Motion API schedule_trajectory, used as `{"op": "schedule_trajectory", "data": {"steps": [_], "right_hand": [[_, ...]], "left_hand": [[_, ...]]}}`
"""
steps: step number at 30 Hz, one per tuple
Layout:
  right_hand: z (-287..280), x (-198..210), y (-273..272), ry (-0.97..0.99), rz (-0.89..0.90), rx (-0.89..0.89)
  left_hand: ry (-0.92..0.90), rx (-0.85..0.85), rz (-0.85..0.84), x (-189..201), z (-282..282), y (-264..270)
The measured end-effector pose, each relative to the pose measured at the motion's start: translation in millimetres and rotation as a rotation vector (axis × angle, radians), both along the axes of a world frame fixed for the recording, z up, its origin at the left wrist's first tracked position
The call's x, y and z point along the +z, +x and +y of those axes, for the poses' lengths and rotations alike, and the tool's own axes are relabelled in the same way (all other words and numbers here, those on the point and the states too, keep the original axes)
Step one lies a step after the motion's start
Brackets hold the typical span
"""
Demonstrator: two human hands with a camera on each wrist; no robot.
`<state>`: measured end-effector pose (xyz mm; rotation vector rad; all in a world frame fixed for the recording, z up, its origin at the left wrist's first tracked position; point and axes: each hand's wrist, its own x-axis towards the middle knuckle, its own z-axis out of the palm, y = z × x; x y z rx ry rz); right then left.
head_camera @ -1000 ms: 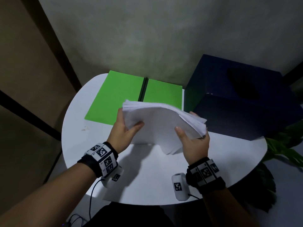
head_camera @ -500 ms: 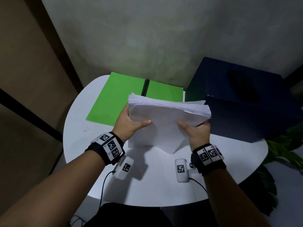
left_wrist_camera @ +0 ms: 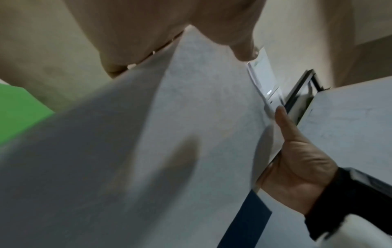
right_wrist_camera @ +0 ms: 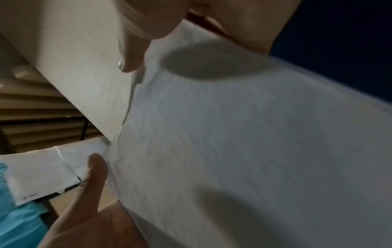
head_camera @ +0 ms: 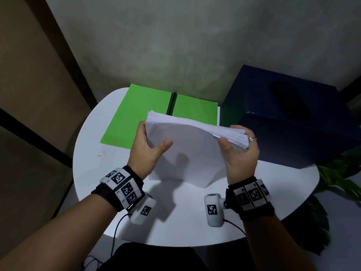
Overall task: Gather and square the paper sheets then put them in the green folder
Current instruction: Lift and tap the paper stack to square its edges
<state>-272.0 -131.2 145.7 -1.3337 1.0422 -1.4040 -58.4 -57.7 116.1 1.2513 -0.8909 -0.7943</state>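
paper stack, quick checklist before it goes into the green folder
1. Both hands hold the paper stack: ok, left hand and right hand each grip a side.
2. Edges squared: not ok, sheets fan out at the right end and bottom corner.
3. Green folder open and flat: ok.
4. Folder surface free: cannot tell, the stack hides its near part.
5. Dark blue box clear of the path: ok, it sits to the folder's right.
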Motion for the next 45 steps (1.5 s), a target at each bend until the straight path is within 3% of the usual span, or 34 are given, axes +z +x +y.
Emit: {"op": "schedule_trajectory", "data": {"steps": [7,10,13,16,21,25,28,32,36,43,45], "right_hand": [[-5.7,15.0,8.0,-0.060,-0.029,-0.121],[-4.0,13.1,7.8,-0.054,-0.091,-0.067],[-1.7,3.7,0.8,-0.076,-0.137,0.073],[1.0,-15.9,-8.6,-0.002,-0.068,0.133],[9.5,-28.1,1.0,0.165,0.122,-0.019],[1.0,-15.3,-3.1,0.099,0.100,-0.019],[-5.5,5.8,-9.7,0.058,0.091,0.017],[-13.7,18.1,-16.5,0.043,0.029,0.089],[-10.1,-0.7,-13.7,0.227,0.022,0.175],[4.4,-5.3,0.3,0.149,0.007,-0.020],[10.2,-15.3,-0.4,0.173,0.068,-0.024]], "left_hand": [[-0.134,0.168,-0.057,27.4,-12.6,-8.5],[-0.134,0.199,-0.083,27.1,-14.1,-7.9],[-0.128,0.177,-0.051,23.7,-14.8,-3.6],[-0.163,0.044,-0.014,16.5,-12.6,2.4],[-0.083,-0.094,-0.051,5.5,-10.4,0.8],[-0.050,-0.116,-0.069,0.5,-10.9,13.5],[0.107,-0.144,-0.232,-1.0,-11.8,23.0],[0.107,-0.119,-0.164,0.6,-20.5,19.3],[0.075,-0.058,-0.065,0.4,-21.4,19.9],[0.010,0.065,-0.288,-3.9,-10.3,15.7],[0.051,0.031,-0.252,-9.6,-4.1,15.9]]}}
